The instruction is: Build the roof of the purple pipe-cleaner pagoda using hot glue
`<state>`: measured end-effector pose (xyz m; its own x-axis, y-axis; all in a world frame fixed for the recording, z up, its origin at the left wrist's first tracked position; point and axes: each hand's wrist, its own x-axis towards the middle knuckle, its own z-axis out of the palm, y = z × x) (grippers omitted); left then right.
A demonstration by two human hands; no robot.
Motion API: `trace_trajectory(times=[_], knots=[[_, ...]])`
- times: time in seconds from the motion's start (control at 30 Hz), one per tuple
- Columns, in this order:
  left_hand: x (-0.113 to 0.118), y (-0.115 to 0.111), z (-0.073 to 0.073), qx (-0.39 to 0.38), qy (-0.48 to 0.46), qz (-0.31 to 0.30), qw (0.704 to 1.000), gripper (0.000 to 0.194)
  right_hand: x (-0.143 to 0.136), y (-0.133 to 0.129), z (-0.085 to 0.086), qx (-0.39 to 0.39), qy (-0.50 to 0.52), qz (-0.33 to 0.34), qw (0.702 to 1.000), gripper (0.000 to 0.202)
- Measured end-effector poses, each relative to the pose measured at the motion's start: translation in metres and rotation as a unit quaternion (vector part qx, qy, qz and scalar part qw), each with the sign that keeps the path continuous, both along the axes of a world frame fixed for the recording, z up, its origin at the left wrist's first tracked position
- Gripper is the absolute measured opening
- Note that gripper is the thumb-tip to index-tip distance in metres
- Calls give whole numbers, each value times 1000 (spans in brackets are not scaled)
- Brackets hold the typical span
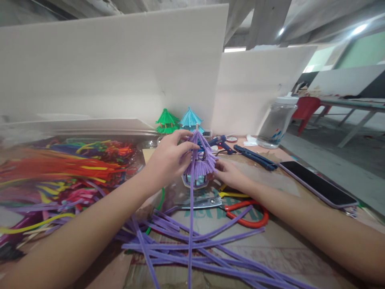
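Observation:
A small model pavilion [206, 167] with two tiers of purple pipe-cleaner roofing stands upright in front of me. My left hand [176, 154] pinches a long purple pipe cleaner [191, 216] at the upper roof; its free end hangs down toward me. With curled fingers, my right hand [230, 174] grips the lower roof's right edge, its fingertips partly hidden. Red-handled scissors [207, 203] lie just below the model. Several loose purple pipe cleaners [210, 243] spread across the near table. Behind stand a green model pavilion [167, 117] and a blue one [190, 117].
On the left lies a heap of coloured pipe cleaners [75, 164]. Toward the right are a blue glue gun [221, 142], a utility knife [255, 156], a phone [319, 184] and a clear water bottle [276, 122]. White boards [114, 68] rise behind the table.

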<state>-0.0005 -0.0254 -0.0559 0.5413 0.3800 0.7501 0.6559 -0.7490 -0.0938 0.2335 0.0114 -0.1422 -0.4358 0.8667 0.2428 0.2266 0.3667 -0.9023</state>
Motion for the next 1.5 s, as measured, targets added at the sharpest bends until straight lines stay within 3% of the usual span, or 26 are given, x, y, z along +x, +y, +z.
trace_trajectory(times=[0.2,0.63,1.2,1.5], knots=[[0,-1,1,-30,-16,-22,999,25,-1,0,1,-1,-1,2,1000,21],[1,6,-6,9,-23,-6,1000,21,-1,-2,3,4,0,6,1000,19],[2,3,-4,43,-4,2,999,17,-2,-3,4,2,-3,4,1000,17],[1,2,-3,23,1,10,1000,21,0,-3,4,1,-5,4,1000,18]])
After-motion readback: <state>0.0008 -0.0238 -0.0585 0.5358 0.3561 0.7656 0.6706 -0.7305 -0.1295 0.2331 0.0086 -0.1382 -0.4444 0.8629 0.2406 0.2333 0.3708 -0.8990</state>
